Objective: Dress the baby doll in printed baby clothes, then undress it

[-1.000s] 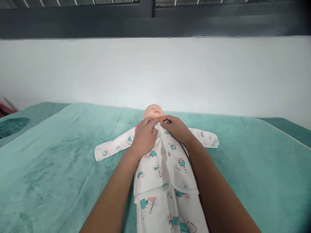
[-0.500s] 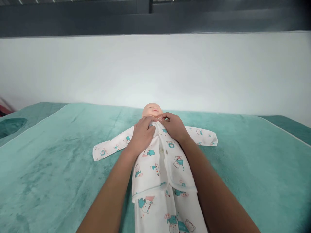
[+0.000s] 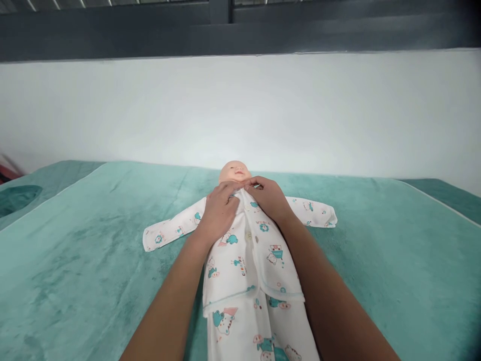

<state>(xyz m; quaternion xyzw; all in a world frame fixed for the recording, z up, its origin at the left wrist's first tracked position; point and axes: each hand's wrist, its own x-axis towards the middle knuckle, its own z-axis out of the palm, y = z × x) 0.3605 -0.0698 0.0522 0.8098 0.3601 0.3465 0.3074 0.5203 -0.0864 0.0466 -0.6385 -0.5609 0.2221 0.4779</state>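
Jacket [image 3: 231, 273], white with small animal prints, laid on a doll [image 3: 233, 171] face-up on the teal cover [image 3: 93, 235], directly ahead. Long axis running away from the person, with collar [image 3: 242, 190] at the far end, just below the doll's chin, and hem [image 3: 229, 301] over the trousers [image 3: 240, 343] at the near end. Left hand [image 3: 221, 208] and right hand [image 3: 267, 198] both at the collar, one to each side of the midline, fingertips nearly meeting; neither hand clearly nearer. Right grip: thumb and index finger together at the collar edge, apparently clamped on jacket fabric. Left grip: fingers laid over the upper front; pinch hidden, impossible to tell. Button [image 3: 248, 235] on the same axis, toward the hem from both hands. Sleeves [image 3: 165, 232] spread outward to either side.
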